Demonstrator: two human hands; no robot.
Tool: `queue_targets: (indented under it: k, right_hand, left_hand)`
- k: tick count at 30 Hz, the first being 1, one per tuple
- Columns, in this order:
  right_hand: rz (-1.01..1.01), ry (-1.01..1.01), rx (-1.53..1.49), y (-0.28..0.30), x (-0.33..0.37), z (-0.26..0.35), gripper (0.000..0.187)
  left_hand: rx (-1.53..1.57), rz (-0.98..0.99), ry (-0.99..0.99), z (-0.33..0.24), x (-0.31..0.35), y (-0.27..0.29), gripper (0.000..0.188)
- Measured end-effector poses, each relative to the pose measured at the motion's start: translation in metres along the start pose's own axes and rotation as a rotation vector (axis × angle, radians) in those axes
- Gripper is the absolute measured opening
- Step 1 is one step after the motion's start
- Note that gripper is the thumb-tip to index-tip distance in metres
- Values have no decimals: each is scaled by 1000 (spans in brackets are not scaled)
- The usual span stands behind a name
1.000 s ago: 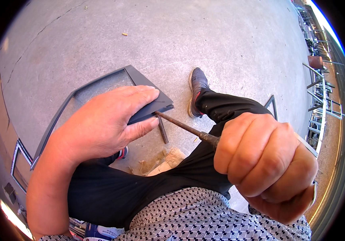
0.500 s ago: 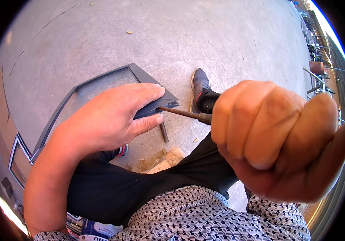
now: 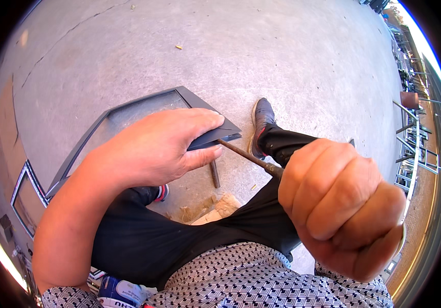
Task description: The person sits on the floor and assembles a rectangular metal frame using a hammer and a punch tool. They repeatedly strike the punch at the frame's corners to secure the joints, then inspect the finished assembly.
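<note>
A dark grey frame (image 3: pixel 192 97) with mitred corners lies slanted in front of me on the left. My left hand (image 3: pixel 161 143) is closed around its near right corner, fingers on top and thumb beneath. A screwdriver (image 3: pixel 248 155) with a thin, rusty-looking shaft is gripped in my right hand (image 3: pixel 341 203), which makes a fist and hides the handle. The shaft's far end meets the frame's corner just beyond my left thumb; its very tip cannot be made out. Under that corner a short brown rod (image 3: pixel 214 174) slants toward the floor.
My right shoe (image 3: pixel 264 114) stands on the concrete floor (image 3: pixel 292 56). Between my legs lies a pale, broken chunk (image 3: pixel 225 206). Another frame (image 3: pixel 15 197) and a cardboard strip (image 3: pixel 12 123) are at far left. Metal racks (image 3: pixel 410 149) line the right; a blue-and-white container (image 3: pixel 123 291) is below.
My right hand has moved down and a little left in the picture, and the screwdriver slants more steeply. My left hand keeps its hold; the whole view has shifted slightly.
</note>
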State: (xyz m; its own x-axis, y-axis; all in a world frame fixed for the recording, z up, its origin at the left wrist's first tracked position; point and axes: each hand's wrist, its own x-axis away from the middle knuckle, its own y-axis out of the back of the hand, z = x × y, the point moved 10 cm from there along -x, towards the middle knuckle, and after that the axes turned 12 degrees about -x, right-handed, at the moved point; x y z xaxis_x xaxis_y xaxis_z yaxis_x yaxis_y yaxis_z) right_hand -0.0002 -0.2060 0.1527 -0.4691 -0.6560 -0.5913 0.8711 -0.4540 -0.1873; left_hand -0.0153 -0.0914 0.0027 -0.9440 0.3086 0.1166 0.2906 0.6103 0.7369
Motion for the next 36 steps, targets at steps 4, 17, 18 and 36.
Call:
queue_targets:
  k: [4,17,18,36]
  right_hand:
    - [30,46,-26,-8,0,-1,40]
    - [2,-201,0,-4,-16,-15,45]
    - [45,-233,-18,-3,-19,-16,44]
    - [-267,-7,-28,87,-3,19,47]
  left_hand:
    - [-14,-26,-15,4,5,-1,54]
    - [13,-28,14,7,8,-7,54]
    - [11,-18,14,6,5,-7,54]
    - [-194,-25,167,0,9,22,47]
